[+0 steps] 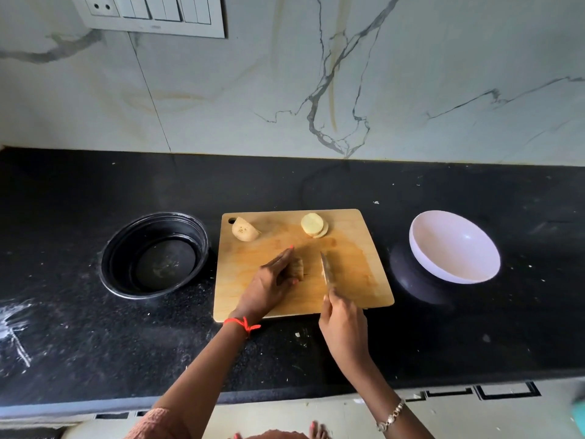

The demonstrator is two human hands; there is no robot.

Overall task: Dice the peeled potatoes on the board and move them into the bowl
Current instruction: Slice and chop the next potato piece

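A wooden cutting board (348, 280) lies on the black counter. My left hand (269, 286) holds a small potato piece (297, 269) down near the board's middle, fingers and thumb around it. My right hand (343, 327) grips the handle of a knife (326, 269), whose blade stands just right of that piece, apart from it. A peeled potato half (244, 229) rests at the board's far left corner. A short stack of round potato slices (314, 225) sits at the far middle. The white bowl (456, 248) stands tilted to the right of the board, with nothing in it.
A black round container (155, 255) sits left of the board, holding nothing. A marble-patterned wall with a switch panel (152, 14) rises behind the counter. White specks and smears mark the counter's left front. The counter's front edge runs below my forearms.
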